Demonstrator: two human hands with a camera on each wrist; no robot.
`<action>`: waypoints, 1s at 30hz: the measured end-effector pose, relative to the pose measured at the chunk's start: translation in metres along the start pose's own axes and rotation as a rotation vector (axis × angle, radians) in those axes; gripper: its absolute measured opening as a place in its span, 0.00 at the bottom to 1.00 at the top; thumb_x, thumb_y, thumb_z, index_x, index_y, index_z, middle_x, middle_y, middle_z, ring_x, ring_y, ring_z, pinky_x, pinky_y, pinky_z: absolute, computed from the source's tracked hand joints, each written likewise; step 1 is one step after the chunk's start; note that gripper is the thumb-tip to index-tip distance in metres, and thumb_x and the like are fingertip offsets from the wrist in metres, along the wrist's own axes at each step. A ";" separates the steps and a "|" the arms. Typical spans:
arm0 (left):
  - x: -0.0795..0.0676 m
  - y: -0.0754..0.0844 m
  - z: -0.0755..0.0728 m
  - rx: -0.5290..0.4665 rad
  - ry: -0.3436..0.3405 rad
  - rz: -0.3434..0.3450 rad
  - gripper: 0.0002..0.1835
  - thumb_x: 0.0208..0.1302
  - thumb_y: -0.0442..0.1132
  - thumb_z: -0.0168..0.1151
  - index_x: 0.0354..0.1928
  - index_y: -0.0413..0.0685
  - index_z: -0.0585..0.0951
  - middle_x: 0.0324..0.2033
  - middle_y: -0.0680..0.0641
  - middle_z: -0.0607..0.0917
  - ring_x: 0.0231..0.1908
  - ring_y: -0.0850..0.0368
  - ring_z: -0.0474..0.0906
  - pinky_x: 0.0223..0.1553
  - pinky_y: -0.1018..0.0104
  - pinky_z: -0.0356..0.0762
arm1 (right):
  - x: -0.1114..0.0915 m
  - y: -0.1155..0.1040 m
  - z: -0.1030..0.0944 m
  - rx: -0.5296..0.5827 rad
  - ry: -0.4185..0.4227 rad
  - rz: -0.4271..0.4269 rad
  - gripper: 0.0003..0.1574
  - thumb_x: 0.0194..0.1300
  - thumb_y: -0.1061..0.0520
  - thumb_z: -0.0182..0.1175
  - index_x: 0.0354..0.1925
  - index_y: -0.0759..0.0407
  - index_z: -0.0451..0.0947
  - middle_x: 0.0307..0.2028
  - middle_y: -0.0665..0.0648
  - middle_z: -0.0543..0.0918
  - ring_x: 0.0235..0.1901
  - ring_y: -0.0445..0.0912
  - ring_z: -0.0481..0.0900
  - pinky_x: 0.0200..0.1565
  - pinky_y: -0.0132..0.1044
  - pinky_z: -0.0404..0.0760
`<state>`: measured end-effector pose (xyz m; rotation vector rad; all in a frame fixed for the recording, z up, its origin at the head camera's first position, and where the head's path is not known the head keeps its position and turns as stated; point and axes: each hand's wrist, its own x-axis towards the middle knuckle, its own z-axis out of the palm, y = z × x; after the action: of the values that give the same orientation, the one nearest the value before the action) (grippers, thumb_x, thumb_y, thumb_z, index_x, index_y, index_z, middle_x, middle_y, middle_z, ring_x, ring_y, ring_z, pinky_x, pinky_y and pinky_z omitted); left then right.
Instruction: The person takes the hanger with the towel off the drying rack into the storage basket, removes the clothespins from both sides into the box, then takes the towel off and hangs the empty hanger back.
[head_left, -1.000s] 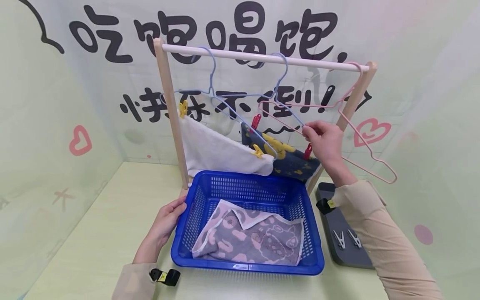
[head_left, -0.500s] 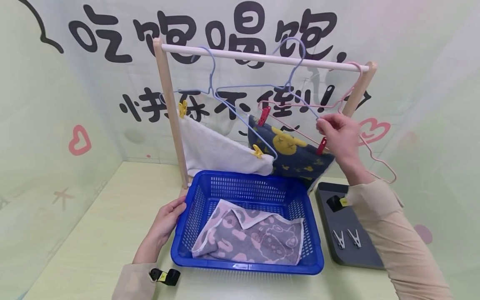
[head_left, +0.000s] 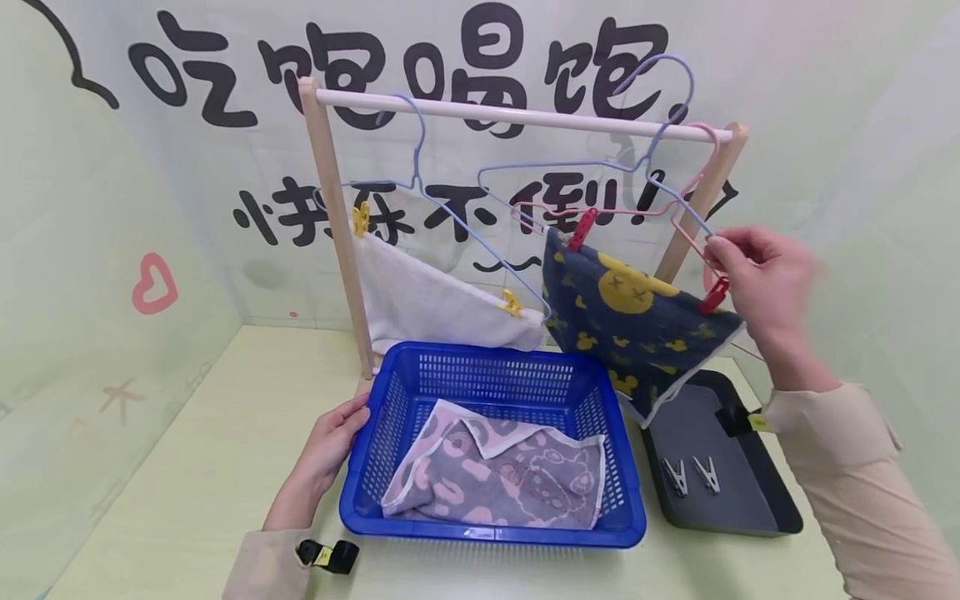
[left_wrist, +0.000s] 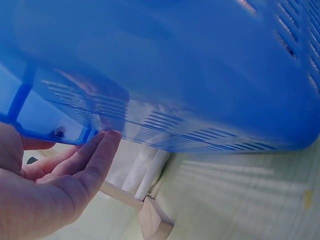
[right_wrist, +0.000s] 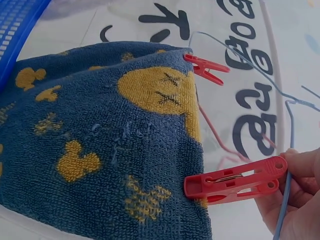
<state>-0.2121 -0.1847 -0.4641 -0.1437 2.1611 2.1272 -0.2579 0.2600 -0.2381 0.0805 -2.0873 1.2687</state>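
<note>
My right hand pinches the right arm of a blue wire hanger. From this hanger a navy towel with yellow figures hangs, clipped by two red clothespins. The hanger's hook rises above the rack's white rod. In the right wrist view, a red clothespin lies close by the fingertips. My left hand touches the left rim of a blue plastic basket, fingers mostly straight along its side in the left wrist view. A folded grey and pink towel lies inside the basket.
Another blue hanger on the rod bears a white towel with yellow clothespins. A pink hanger hangs at the rod's right end. Right of the basket stands a dark grey tray with two pale clothespins.
My right hand has moved right, carrying the blue hanger with the navy towel; its hook has come up off the rod. My left hand has stayed at the basket.
</note>
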 end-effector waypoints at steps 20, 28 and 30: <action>0.001 -0.002 -0.001 0.002 0.010 -0.004 0.24 0.74 0.36 0.43 0.67 0.31 0.59 0.62 0.31 0.65 0.40 0.73 0.75 0.43 0.77 0.74 | -0.023 -0.021 -0.084 -0.152 0.125 0.114 0.05 0.66 0.54 0.58 0.37 0.45 0.80 0.29 0.34 0.79 0.31 0.30 0.76 0.26 0.19 0.65; 0.002 -0.001 0.000 0.003 0.009 -0.008 0.24 0.74 0.35 0.42 0.67 0.31 0.59 0.63 0.31 0.64 0.40 0.74 0.74 0.43 0.78 0.73 | -0.028 -0.044 -0.081 -0.096 0.130 -0.001 0.07 0.65 0.57 0.58 0.39 0.51 0.82 0.30 0.37 0.81 0.33 0.31 0.78 0.34 0.20 0.71; 0.002 -0.001 0.001 0.004 0.009 -0.007 0.24 0.74 0.35 0.42 0.67 0.30 0.59 0.63 0.30 0.64 0.40 0.74 0.74 0.43 0.78 0.73 | -0.031 -0.052 -0.075 -0.066 0.096 -0.023 0.08 0.64 0.59 0.60 0.40 0.57 0.83 0.30 0.39 0.82 0.32 0.34 0.79 0.29 0.19 0.71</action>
<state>-0.2137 -0.1841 -0.4655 -0.1612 2.1658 2.1226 -0.1755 0.2841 -0.1948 0.0137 -2.0378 1.1662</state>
